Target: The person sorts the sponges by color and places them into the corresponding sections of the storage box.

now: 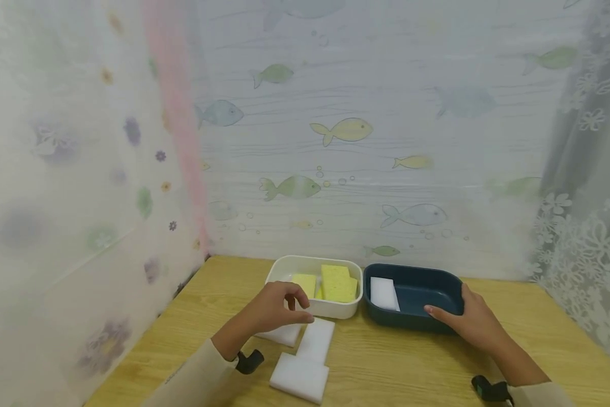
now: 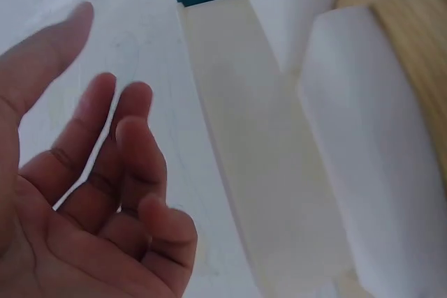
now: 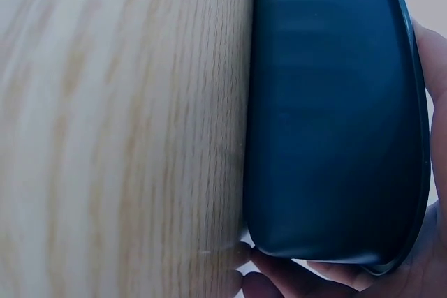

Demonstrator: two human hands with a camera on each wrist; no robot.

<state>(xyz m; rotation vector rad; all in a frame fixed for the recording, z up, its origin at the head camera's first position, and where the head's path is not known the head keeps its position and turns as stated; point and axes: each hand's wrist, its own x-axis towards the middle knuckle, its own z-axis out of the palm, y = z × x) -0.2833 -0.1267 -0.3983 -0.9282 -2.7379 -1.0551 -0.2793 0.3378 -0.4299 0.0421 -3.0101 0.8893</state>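
Observation:
My left hand (image 1: 273, 308) hovers over the white sponges at the front of the white bin (image 1: 333, 309), fingers loosely bent and nothing between them. Under and near it lie a partly covered white sponge (image 1: 284, 335), another white sponge (image 1: 317, 340), and a third white sponge (image 1: 298, 377) in front. My right hand (image 1: 476, 323) grips the right end of the dark blue bin (image 1: 422, 323), thumb over the rim. In the right wrist view, fingers (image 3: 279, 276) wrap around the outside of that end. Inside this bin a white sponge (image 1: 383, 293) leans at the left.
Yellow sponges (image 1: 337, 284) sit in the white bin, which stands beside the dark blue bin on a wooden table (image 1: 386, 373). A fish-patterned curtain (image 1: 345, 169) hangs behind the table. A flowered curtain (image 1: 81, 226) is at the left, a lacy one (image 1: 584, 243) at the right.

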